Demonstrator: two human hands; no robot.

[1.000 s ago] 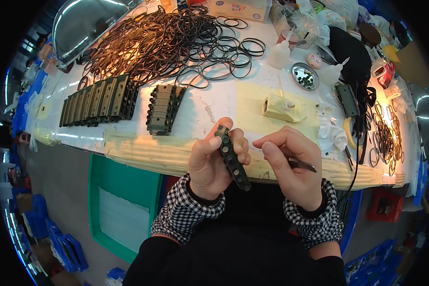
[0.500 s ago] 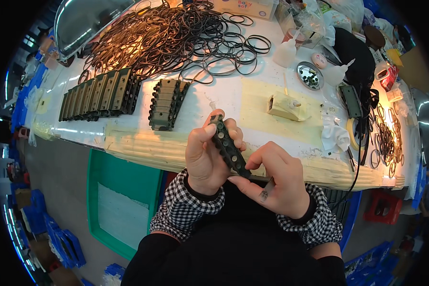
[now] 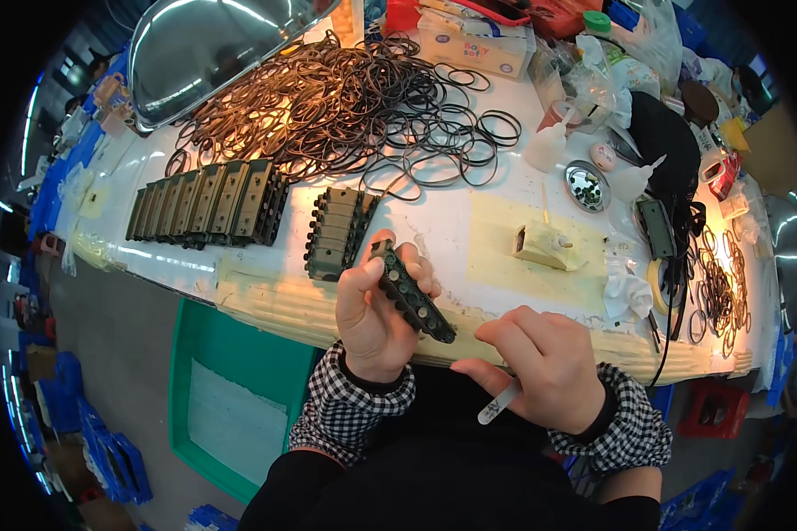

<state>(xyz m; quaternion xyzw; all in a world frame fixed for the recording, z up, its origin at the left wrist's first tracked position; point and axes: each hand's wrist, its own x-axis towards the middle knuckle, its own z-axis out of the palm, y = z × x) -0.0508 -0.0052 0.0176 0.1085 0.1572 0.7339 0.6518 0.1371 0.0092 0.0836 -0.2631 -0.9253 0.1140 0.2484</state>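
My left hand (image 3: 369, 326) is closed around a dark green model-tank chassis part (image 3: 409, 295) with round wheels along its side. The part is tilted, its lower end pointing right. Close by, my right hand (image 3: 547, 365) is apart from the part, its thumb and forefinger spread. A small flat whitish stick (image 3: 499, 404) is held in that hand under the curled fingers. Beyond my left hand stand a few matching green chassis parts (image 3: 335, 237), with a longer row of chassis parts (image 3: 205, 203) to the left.
Black rubber loops (image 3: 310, 115) are heaped at the back, with a clear domed cover (image 3: 195, 62) beside them. To the right are a beige tank turret (image 3: 545, 248), a metal dish (image 3: 587, 187), squeeze bottles (image 3: 547, 146) and a cable. A green bin (image 3: 186, 380) is below the table edge.
My right hand has drawn away from the chassis part, down and right, and the whitish stick now shows more. The left hand still grips the part. The view has shifted slightly.
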